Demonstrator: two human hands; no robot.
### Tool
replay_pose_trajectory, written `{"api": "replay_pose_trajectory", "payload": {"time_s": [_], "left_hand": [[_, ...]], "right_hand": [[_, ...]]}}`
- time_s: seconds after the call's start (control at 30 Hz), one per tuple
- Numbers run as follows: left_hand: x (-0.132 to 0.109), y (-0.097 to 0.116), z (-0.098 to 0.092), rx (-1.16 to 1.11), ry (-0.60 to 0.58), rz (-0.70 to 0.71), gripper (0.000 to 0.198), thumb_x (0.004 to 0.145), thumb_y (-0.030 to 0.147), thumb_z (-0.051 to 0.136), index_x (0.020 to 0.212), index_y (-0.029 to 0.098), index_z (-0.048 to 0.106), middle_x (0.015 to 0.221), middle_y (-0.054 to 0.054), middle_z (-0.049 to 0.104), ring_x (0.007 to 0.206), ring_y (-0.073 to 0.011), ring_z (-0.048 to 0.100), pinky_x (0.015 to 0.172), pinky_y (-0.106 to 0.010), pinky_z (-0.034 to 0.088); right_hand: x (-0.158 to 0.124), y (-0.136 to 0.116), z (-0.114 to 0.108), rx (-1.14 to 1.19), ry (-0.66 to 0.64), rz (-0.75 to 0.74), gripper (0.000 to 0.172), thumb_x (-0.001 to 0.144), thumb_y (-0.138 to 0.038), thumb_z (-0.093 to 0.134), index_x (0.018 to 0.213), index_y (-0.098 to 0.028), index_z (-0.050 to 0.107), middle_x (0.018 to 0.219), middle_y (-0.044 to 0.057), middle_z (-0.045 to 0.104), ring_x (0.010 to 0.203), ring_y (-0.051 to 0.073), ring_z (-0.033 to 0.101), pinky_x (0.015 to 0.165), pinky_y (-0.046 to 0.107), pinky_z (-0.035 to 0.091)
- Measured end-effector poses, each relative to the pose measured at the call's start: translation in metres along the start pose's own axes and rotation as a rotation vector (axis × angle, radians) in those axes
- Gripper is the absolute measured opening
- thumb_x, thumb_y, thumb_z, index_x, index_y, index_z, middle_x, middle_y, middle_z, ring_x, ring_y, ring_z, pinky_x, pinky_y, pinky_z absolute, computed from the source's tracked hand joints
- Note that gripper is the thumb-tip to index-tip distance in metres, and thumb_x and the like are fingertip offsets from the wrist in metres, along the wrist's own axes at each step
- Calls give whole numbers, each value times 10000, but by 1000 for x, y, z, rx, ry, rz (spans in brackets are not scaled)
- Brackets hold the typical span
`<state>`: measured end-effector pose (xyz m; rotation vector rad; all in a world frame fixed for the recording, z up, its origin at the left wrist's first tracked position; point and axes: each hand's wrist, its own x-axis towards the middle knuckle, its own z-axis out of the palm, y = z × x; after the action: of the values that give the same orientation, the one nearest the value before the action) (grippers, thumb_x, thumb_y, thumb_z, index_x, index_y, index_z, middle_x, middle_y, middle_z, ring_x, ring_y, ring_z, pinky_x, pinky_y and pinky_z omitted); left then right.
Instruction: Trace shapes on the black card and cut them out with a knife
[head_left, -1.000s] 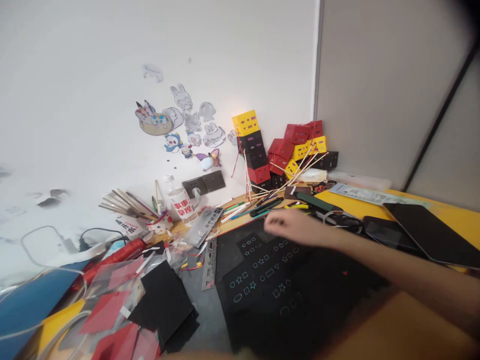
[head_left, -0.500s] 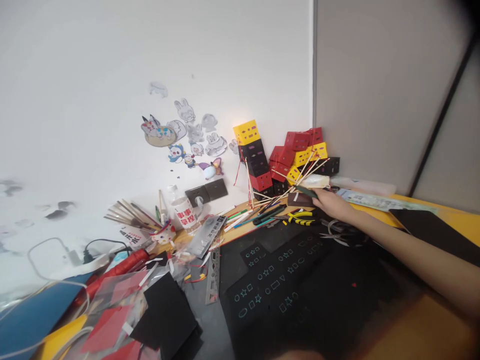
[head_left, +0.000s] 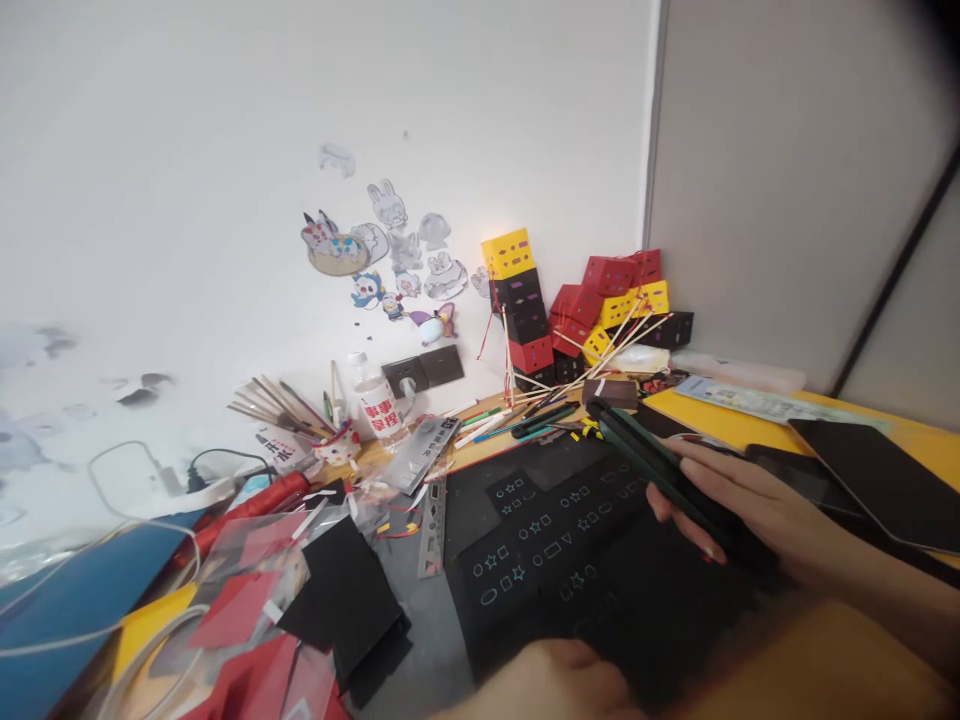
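Observation:
My right hand (head_left: 720, 500) is closed around a long, flat, dark green and black object (head_left: 660, 460), which slants up and left above the work surface. Its exact kind does not show. At the bottom edge, my left hand (head_left: 555, 680) is blurred, with fingers curled over the black sheet. Whatever it may hold is hidden. The black sheet (head_left: 525, 620) carries rows of outlined circles, stars, squares and other shapes. Yellow-handled pliers (head_left: 590, 430) lie just past the green object's tip, partly covered by it.
Stacked red, yellow and black paper boxes (head_left: 519, 310) stand against the wall with thin wooden sticks (head_left: 622, 345). To the left are a plastic bottle (head_left: 379, 405), a stencil ruler (head_left: 432, 530), black cards (head_left: 352, 600) and red paper (head_left: 236, 610). A dark tablet-like slab (head_left: 877, 480) lies right.
My right hand has come back from beside the sticks toward me, bringing the dark green object. My left hand has risen further into view at the bottom. The view has shifted slightly.

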<state>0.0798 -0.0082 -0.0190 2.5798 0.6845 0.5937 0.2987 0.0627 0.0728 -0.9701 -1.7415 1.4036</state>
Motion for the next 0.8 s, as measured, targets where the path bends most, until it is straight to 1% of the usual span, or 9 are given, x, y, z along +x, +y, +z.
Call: {"api": "replay_pose_trajectory", "payload": {"time_s": [0.07, 0.13, 0.2, 0.27, 0.33, 0.43, 0.57, 0.7, 0.8], "left_hand": [[0, 9, -16, -25, 51, -64, 137, 837, 357, 547, 886, 280, 650, 682, -20, 628, 646, -144, 543, 584, -227, 414], [6, 19, -33, -81, 127, -176, 274, 853, 322, 509, 1097, 228, 591, 889, -59, 655, 760, -156, 568, 677, -246, 432], [15, 26, -47, -447, 322, -523, 339, 844, 302, 520, 1165, 201, 551, 1001, -66, 635, 799, -145, 565, 721, -255, 436], [25, 30, -55, -796, 440, -634, 422, 798, 319, 578, 1183, 152, 529, 1065, -97, 603, 771, -133, 566, 723, -262, 439], [31, 32, -59, -1025, 474, -586, 423, 774, 326, 614, 1132, 110, 549, 996, -102, 608, 736, -125, 569, 707, -254, 430], [34, 34, -58, -1167, 479, -466, 297, 790, 306, 615, 984, 83, 588, 780, -56, 607, 698, -121, 574, 700, -242, 412], [32, 38, -56, -1202, 474, -460, 251, 785, 287, 622, 902, 65, 604, 737, -57, 601, 681, -132, 571, 726, -280, 421], [33, 38, -54, -1198, 508, -481, 223, 762, 270, 644, 858, 69, 631, 791, -61, 607, 714, -127, 554, 732, -273, 422], [34, 39, -53, -1181, 524, -493, 182, 763, 244, 643, 838, 78, 649, 780, -41, 602, 718, -106, 531, 731, -245, 412]], "right_hand": [[-8, 2, 5, -25, -6, 13, 380, 873, -500, 368, 782, -184, 559, 568, -6, 511, 447, 100, 443, 445, 236, 395], [-15, 5, 11, -37, -27, 41, 332, 849, -498, 427, 834, -194, 559, 594, -5, 516, 494, 113, 472, 469, 238, 418], [-20, 8, 18, -57, -91, 46, 298, 815, -474, 503, 932, -205, 557, 666, 7, 548, 559, 129, 510, 521, 253, 458], [-24, 14, 25, -79, -167, 37, 291, 815, -443, 516, 987, -212, 563, 681, 15, 568, 597, 145, 541, 581, 279, 489], [-27, 21, 32, -80, -175, 43, 305, 833, -439, 481, 1022, -220, 577, 642, 20, 575, 588, 164, 561, 587, 302, 505], [-27, 31, 42, -59, -140, 53, 359, 828, -476, 453, 1102, -274, 569, 567, 22, 570, 519, 197, 562, 519, 332, 514], [-27, 34, 51, -42, -136, 45, 336, 805, -541, 438, 1025, -339, 592, 523, 19, 552, 415, 204, 520, 422, 345, 490], [-29, 32, 56, -56, -87, 41, 308, 785, -569, 457, 825, -298, 598, 594, 25, 588, 407, 168, 521, 391, 305, 477], [-30, 32, 57, -58, -75, 39, 318, 769, -586, 466, 731, -285, 564, 571, 20, 584, 387, 159, 510, 355, 289, 453]]}}
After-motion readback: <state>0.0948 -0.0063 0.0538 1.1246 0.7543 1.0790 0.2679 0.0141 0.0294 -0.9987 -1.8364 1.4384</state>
